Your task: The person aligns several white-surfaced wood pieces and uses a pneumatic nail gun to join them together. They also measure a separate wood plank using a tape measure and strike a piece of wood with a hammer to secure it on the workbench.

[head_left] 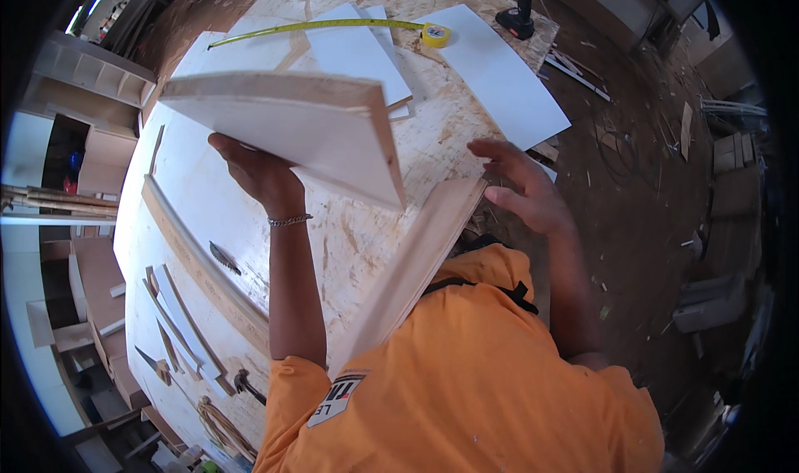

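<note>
My left hand [262,178] holds a thick white panel [291,128] with bare wood edges, tilted above the table. The thumb side and wrist show below the panel, and the other fingers are partly hidden behind it. My right hand [533,194] is open, thumb and fingers apart, with nothing between them. It hovers beside the far end of a long pale wooden board [416,240], which lies along the table's near right edge against my body. Whether the thumb touches that board I cannot tell.
On the worktable [341,240] lie white sheets [499,78], a yellow tape measure [435,35] with its blade pulled out, and a cordless drill [518,15]. To the left are a long wooden strip [200,265], white offcuts [187,323] and a hammer [245,383]. Scraps litter the floor at right.
</note>
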Demonstrator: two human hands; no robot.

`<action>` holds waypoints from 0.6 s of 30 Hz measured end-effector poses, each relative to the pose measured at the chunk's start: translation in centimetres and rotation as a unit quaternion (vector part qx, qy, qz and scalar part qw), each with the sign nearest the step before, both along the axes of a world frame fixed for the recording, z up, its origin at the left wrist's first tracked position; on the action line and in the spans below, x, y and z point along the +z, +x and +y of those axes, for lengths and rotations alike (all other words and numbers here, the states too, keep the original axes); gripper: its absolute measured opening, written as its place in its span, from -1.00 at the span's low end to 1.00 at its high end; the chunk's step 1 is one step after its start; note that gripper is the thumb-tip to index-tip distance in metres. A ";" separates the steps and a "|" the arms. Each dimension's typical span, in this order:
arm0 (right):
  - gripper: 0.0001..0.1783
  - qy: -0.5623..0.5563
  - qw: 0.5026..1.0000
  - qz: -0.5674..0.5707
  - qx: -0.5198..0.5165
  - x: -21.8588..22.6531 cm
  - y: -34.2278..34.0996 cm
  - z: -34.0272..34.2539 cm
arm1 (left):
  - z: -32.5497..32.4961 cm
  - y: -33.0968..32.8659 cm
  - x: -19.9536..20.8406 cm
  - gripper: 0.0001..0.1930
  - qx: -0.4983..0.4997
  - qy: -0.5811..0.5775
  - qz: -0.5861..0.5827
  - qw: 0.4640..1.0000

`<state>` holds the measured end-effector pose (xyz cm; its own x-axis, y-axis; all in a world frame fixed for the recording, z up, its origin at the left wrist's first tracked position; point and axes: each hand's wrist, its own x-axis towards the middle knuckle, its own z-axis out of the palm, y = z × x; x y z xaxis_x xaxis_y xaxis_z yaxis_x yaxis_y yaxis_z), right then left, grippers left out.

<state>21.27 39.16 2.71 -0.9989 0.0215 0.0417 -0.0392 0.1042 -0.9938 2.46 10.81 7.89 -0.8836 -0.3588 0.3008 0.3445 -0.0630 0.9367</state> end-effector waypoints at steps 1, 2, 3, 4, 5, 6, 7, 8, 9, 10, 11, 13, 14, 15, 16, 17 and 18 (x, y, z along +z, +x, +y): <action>-0.28 -0.001 1.000 0.027 0.002 0.5 -0.4 -0.2 | 0.9 0.7 1.2 -0.34 0.004 0.039 0.026 0.999; -0.29 -0.002 0.999 0.055 0.004 1.2 -0.9 -0.6 | 0.6 0.6 1.1 -0.40 -0.017 0.014 0.053 0.998; -0.30 -0.002 0.997 0.081 0.007 1.9 -1.3 -1.0 | 0.3 0.5 1.0 -0.45 -0.038 -0.010 0.079 0.996; -0.32 0.009 0.996 0.091 0.005 2.7 -1.5 -1.5 | 0.5 0.6 1.3 -0.49 -0.058 -0.031 0.102 0.993; -0.34 0.019 0.995 0.101 0.005 3.5 -1.8 -2.1 | 1.6 0.6 1.7 -0.52 -0.069 0.008 0.134 0.989; -0.35 0.029 0.993 0.111 0.006 3.9 -2.1 -2.4 | 2.2 0.7 2.3 -0.50 -0.078 -0.013 0.138 0.987; -0.38 -0.004 0.994 0.108 0.005 4.2 -2.3 -2.7 | 2.7 0.9 2.9 -0.46 -0.085 -0.034 0.142 0.986; -0.40 -0.036 0.994 0.104 0.004 4.4 -2.6 -2.9 | 3.8 1.3 4.0 -0.44 -0.070 -0.070 0.149 0.984; -0.42 -0.067 0.993 0.102 0.001 4.9 -2.8 -2.9 | 4.4 1.0 4.7 -0.44 -0.079 -0.046 0.164 0.982; -0.43 -0.023 0.996 0.091 -0.009 5.3 -3.2 -2.8 | 4.5 0.7 5.1 -0.43 -0.088 -0.025 0.181 0.979; -0.45 0.021 0.996 0.081 -0.019 6.0 -3.7 -2.8 | 4.2 0.8 5.4 -0.43 -0.095 -0.031 0.148 0.984; -0.49 0.068 0.994 0.080 -0.036 5.7 -4.6 -3.2 | 3.1 -0.9 3.0 -0.43 -0.070 -0.066 0.145 0.985; -0.49 0.108 0.992 0.062 -0.026 6.2 -4.9 -3.8 | 2.3 -1.5 1.8 -0.44 -0.056 -0.083 0.142 0.985; -0.48 0.149 0.988 0.037 -0.021 6.8 -5.2 -4.7 | 3.8 0.6 3.6 -0.44 -0.145 -0.003 0.103 0.984; -0.48 0.189 0.982 0.019 -0.015 7.5 -5.4 -5.5 | 3.9 1.2 3.8 -0.46 -0.121 -0.041 0.091 0.988; -0.48 0.247 0.969 -0.011 -0.014 7.6 -5.9 -5.9 | 3.1 1.1 3.1 -0.48 -0.127 -0.069 0.086 0.986; -0.47 0.236 0.972 -0.009 -0.002 7.3 -6.3 -6.0 | 2.4 0.7 2.7 -0.49 -0.140 -0.102 0.083 0.981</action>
<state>14.98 33.19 10.03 -0.9995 0.0084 0.0314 -0.0217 0.5486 -0.8358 3.14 13.25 10.61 -0.8717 -0.0263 0.4893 0.4893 0.0053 0.8721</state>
